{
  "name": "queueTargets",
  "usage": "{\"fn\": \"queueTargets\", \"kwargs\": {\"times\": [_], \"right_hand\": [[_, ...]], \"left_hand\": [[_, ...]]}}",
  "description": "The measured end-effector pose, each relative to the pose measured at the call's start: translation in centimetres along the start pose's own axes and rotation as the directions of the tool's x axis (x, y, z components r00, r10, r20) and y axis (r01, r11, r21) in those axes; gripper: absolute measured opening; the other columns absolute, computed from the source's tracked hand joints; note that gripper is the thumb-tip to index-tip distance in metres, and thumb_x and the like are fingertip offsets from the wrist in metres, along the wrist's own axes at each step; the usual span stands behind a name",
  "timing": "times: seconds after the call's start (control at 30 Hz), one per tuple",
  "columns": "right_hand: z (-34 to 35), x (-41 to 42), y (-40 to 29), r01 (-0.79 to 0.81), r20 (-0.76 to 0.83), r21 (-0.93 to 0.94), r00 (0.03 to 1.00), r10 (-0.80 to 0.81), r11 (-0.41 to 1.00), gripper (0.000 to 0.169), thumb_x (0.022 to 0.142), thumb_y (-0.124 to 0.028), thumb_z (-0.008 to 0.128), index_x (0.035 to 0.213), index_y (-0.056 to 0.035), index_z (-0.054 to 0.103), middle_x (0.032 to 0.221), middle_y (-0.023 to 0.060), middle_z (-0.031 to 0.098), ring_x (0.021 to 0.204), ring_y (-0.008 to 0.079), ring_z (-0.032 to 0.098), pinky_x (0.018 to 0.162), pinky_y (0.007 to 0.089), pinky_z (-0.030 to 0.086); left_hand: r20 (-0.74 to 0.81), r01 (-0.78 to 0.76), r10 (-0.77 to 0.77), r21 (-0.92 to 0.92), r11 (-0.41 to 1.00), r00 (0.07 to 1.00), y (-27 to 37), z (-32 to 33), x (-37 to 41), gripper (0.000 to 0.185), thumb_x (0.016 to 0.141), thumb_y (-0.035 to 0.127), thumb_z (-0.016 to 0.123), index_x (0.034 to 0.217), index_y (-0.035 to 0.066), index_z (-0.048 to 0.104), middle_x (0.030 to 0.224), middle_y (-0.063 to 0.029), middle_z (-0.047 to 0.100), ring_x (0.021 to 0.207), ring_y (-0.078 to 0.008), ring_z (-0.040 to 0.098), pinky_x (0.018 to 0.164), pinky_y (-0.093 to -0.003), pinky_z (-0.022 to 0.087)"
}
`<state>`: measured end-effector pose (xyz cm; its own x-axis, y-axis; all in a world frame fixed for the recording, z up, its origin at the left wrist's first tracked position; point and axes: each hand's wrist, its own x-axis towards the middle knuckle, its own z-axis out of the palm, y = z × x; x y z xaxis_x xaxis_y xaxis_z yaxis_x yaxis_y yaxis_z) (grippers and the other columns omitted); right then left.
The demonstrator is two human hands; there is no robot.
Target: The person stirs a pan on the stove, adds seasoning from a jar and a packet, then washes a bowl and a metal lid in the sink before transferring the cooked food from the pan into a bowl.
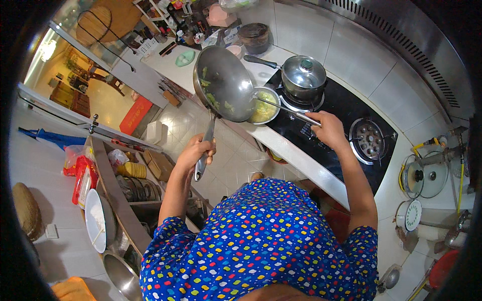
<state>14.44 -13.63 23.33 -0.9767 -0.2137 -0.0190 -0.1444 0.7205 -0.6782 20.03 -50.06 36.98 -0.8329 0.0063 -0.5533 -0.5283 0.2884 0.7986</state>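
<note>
My left hand (pixel 197 150) grips the grey handle of a metal wok (pixel 229 75), which is tilted over a metal bowl (pixel 278 98) at the counter's edge. Green and yellowish food bits cling inside the wok. The bowl holds yellow-green food (pixel 264 107). My right hand (pixel 328 128) holds the metal handle of a cooking utensil (pixel 288 110); its far end is at the wok's rim above the bowl, and its head is not clearly seen.
A lidded saucepan (pixel 303 75) stands on the back burner of the black gas hob (pixel 339 101), beside the bowl. Another burner (pixel 367 139) lies to the right. A green dish with eggs (pixel 185 58) and a dark lidded pot (pixel 254 37) stand on the counter.
</note>
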Motion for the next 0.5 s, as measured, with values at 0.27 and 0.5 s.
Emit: {"fn": "queueTargets", "kwargs": {"times": [0.27,0.5], "right_hand": [[-4.0,-1.8,-1.0,0.043,-0.128,-0.212,0.989,-0.071,0.976,0.041,0.072,-0.004,0.063,0.110,-0.0200,0.067,0.084,0.0104,0.059,0.082,0.0307,0.060,0.071,0.0414,0.047],[-1.5,-2.4,1.3,0.012,-0.166,0.212,0.986,0.024,0.977,0.042,0.073,-0.006,0.065,0.115,-0.0137,0.063,0.092,0.0122,0.064,0.081,0.0271,0.063,0.074,0.0349,0.049]], "left_hand": [[-0.021,-0.007,0.006,-0.043,0.999,1.000,-0.8,-0.4,0.5,0.018,0.075,0.011,0.053,0.090,0.002,0.050,0.061,-0.0032,0.047,0.042,-0.0093,0.043,0.038,-0.0217,0.034],[0.072,0.008,0.027,-0.448,0.894,0.997,-1.3,-3.5,-0.2,0.016,0.079,0.008,0.054,0.092,-0.001,0.052,0.059,-0.0024,0.046,0.040,-0.0093,0.043,0.037,-0.0198,0.036]]}}
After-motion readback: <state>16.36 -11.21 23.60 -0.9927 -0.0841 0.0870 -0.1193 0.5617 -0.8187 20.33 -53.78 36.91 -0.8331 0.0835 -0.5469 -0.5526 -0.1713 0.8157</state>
